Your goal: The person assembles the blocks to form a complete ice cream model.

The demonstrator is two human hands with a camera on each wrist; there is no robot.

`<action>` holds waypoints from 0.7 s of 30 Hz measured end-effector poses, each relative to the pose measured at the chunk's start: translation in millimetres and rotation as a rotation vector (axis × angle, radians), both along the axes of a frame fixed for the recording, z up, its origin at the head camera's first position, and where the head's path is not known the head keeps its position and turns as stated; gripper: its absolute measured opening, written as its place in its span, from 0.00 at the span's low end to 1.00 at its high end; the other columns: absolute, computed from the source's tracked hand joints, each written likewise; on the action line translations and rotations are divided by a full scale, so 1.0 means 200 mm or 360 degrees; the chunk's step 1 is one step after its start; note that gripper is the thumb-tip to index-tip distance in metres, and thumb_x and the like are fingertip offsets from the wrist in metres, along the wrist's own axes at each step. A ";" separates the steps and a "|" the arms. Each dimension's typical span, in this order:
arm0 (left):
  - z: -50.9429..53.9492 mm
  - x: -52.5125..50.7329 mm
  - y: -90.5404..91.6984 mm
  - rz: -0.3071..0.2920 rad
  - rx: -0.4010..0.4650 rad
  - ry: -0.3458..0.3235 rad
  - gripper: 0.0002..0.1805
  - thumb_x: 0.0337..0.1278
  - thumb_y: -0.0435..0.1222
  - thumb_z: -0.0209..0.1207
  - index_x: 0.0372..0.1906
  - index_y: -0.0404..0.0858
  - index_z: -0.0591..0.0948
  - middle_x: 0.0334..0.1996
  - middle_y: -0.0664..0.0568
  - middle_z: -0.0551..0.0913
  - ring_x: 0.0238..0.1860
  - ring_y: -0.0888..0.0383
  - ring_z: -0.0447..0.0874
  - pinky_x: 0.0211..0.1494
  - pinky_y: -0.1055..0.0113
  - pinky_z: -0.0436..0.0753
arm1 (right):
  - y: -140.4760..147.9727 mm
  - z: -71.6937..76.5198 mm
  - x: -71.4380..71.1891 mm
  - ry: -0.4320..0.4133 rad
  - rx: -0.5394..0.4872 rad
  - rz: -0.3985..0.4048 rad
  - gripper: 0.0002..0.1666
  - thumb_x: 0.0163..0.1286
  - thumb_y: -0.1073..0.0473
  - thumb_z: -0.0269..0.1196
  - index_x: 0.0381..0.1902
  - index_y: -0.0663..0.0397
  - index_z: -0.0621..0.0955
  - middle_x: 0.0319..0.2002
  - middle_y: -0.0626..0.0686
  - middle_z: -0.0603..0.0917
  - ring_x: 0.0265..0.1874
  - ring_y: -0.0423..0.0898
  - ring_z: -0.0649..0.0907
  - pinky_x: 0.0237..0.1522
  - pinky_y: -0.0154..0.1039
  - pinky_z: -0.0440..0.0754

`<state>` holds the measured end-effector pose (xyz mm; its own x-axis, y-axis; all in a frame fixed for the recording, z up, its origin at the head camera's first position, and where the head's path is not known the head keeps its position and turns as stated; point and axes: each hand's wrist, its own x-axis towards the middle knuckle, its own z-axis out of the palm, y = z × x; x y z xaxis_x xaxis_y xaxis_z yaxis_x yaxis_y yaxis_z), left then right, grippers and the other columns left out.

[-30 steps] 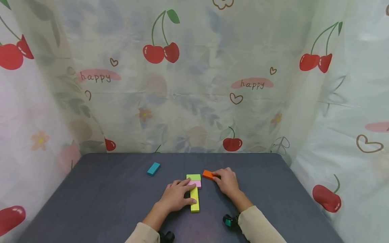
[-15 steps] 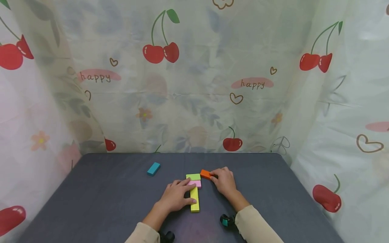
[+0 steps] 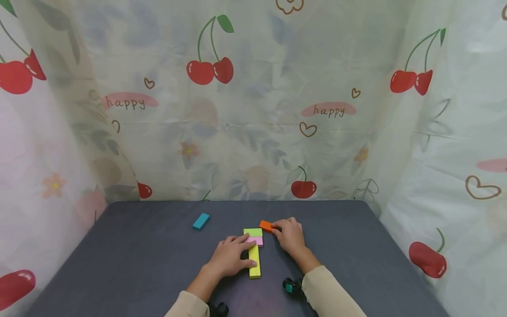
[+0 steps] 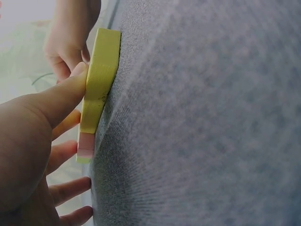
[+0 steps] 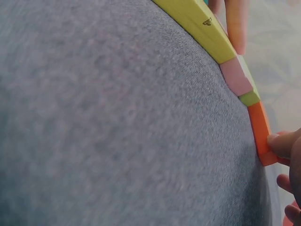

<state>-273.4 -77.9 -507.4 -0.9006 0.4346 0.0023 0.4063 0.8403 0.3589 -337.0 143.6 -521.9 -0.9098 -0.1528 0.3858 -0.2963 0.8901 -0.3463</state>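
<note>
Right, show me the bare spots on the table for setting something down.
Bare table lies left of the left hand and blue block, and also right of the right hand. The middle is crowded with both hands, the yellow block, pink block, green block and orange block.

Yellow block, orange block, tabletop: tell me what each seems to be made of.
Yellow block: probably painted wood, matte; crisp edges and even colour suggest it, though plastic is possible. A small dark mark shows on its side.
Orange block: likely the same; flat, even colour, no strong shine.
Tabletop: seemingly covered in dull grey fabric, judging by its fine, speckled texture.
</note>
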 end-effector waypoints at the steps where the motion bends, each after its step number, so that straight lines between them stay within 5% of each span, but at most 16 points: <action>1: 0.00 0.00 0.00 0.0002 0.0001 -0.0002 0.36 0.54 0.61 0.61 0.68 0.55 0.74 0.70 0.53 0.66 0.65 0.43 0.65 0.61 0.41 0.65 | 0.00 0.00 0.00 0.0007 0.0004 0.0007 0.11 0.61 0.56 0.71 0.42 0.49 0.89 0.39 0.49 0.87 0.40 0.51 0.77 0.45 0.51 0.72; 21: 0.00 0.00 0.00 0.0008 -0.0001 -0.0011 0.36 0.54 0.61 0.61 0.68 0.55 0.74 0.70 0.53 0.66 0.65 0.43 0.65 0.61 0.41 0.64 | -0.07 0.00 -0.04 -0.0019 -0.0014 0.0137 0.11 0.63 0.58 0.69 0.44 0.47 0.89 0.44 0.49 0.87 0.45 0.51 0.79 0.52 0.55 0.72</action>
